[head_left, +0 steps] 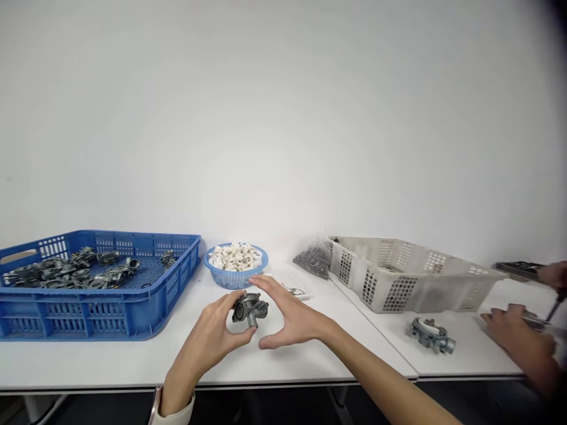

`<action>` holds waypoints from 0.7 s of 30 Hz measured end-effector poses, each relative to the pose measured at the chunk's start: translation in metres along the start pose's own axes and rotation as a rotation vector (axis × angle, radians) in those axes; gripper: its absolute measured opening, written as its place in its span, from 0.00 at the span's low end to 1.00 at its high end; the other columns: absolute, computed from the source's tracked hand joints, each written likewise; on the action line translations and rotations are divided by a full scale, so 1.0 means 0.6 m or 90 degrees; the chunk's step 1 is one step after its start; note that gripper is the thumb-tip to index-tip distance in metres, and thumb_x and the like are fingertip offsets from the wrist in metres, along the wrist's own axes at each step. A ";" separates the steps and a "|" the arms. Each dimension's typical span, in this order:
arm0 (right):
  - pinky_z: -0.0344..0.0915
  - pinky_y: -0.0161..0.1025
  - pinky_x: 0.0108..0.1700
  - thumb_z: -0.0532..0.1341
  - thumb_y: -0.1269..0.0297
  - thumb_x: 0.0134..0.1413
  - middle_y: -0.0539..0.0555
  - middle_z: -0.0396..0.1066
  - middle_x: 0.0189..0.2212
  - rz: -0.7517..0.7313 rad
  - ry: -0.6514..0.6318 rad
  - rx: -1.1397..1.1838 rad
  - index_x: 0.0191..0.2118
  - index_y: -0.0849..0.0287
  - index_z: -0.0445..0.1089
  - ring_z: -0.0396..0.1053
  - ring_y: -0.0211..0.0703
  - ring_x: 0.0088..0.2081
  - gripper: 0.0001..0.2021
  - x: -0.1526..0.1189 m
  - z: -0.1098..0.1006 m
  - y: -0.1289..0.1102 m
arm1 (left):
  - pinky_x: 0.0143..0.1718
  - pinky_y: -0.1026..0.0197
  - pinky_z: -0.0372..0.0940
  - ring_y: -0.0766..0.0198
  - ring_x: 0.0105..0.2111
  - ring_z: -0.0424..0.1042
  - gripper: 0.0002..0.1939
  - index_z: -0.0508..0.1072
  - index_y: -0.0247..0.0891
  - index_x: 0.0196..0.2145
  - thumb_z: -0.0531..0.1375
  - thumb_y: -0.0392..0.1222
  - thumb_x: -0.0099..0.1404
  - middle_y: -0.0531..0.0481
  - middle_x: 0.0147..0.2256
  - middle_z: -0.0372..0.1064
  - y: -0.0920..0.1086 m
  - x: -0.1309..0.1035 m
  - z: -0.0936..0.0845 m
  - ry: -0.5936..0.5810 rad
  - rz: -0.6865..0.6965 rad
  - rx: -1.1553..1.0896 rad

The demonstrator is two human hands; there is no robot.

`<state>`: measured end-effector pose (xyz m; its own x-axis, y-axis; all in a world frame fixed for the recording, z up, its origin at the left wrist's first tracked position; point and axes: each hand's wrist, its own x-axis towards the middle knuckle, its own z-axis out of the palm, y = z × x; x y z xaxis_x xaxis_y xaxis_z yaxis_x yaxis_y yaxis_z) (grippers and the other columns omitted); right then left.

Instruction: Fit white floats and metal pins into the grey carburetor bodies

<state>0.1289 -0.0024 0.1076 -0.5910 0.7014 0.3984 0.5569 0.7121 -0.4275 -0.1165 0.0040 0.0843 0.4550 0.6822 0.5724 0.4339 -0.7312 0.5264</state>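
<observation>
A small dark grey metal casting with pipe stubs, which looks like a carburetor body (249, 309), is held above the front part of the white table. My left hand (211, 327) grips it from the left between thumb and fingers, with a short stub pointing down toward the thumb. My right hand (290, 316) curves around its right side, thumb and fingers spread, with a gap showing between palm and part. Whether a right fingertip touches its top I cannot tell.
A blue crate (146, 316) at left holds several similar castings. Behind my hands stand a blue basket (237, 277) of white rings and a bag of small dark parts (314, 260). At right are a pale crate (376, 289), another casting (430, 335) and another person's hands (518, 339).
</observation>
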 end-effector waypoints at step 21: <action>0.70 0.38 0.36 0.79 0.57 0.39 0.55 0.75 0.38 0.227 -0.115 0.735 0.49 0.61 0.73 0.73 0.42 0.36 0.30 -0.024 0.044 0.108 | 0.52 0.55 0.71 0.54 0.50 0.75 0.28 0.65 0.50 0.62 0.60 0.38 0.66 0.48 0.56 0.70 0.029 0.004 0.054 -0.096 0.099 -0.036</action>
<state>0.1581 0.0327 0.0527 -0.6350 0.7719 0.0318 -0.0858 -0.0296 -0.9959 -0.0825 -0.0066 0.0745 0.6261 0.5511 0.5516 0.3062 -0.8243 0.4761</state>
